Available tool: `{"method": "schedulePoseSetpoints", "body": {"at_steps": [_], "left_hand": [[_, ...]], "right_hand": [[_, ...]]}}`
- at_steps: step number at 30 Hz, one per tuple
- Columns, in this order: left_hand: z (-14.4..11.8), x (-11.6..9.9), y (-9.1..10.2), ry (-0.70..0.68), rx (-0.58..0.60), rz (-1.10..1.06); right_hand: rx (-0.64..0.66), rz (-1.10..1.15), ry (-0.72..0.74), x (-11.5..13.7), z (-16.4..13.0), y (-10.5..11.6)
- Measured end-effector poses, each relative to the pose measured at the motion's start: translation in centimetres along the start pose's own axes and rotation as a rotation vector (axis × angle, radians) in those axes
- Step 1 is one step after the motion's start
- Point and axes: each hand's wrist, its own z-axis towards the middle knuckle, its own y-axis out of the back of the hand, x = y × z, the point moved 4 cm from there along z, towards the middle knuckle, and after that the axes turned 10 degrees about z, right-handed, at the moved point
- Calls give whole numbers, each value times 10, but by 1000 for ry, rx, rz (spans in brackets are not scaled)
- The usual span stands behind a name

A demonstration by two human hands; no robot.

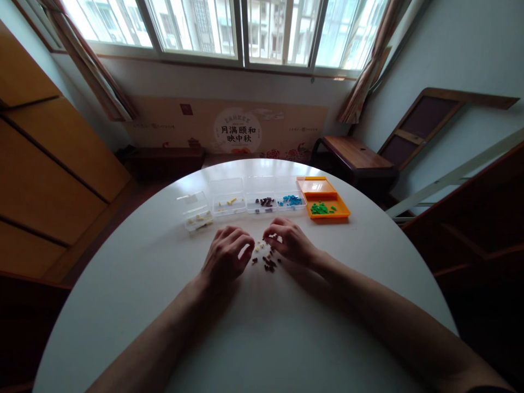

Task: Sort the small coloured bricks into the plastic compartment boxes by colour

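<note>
round white table (pixel 286 338) under bright windows: left hand (pixel 226 256) and right hand (pixel 289 240) curled, fingertips pinching at small loose beads (pixel 268 261); grasp unclear; sorting boxes (pixel 262 201) beyond.

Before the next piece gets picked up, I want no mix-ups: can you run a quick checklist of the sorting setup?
1. Loose pieces lie between left hand and right hand: ok.
2. Boxes open: clear boxes, orange tray: ok.
3. One colour per box: green pieces, blue pieces, dark pieces: ok.
4. Pile holds pale and dark pieces only: cannot tell.
5. Either grip already holding a piece: cannot tell.
</note>
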Motion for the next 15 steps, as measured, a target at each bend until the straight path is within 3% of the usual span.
{"method": "schedulePoseSetpoints", "body": {"at_steps": [11,15], "left_hand": [[-3,3,0,2,15,-25],[-5,5,-3,8,21,-43]], "right_hand": [[-359,6,-145,-30,63,34],[-383,17,-198,-36,65,34]]}}
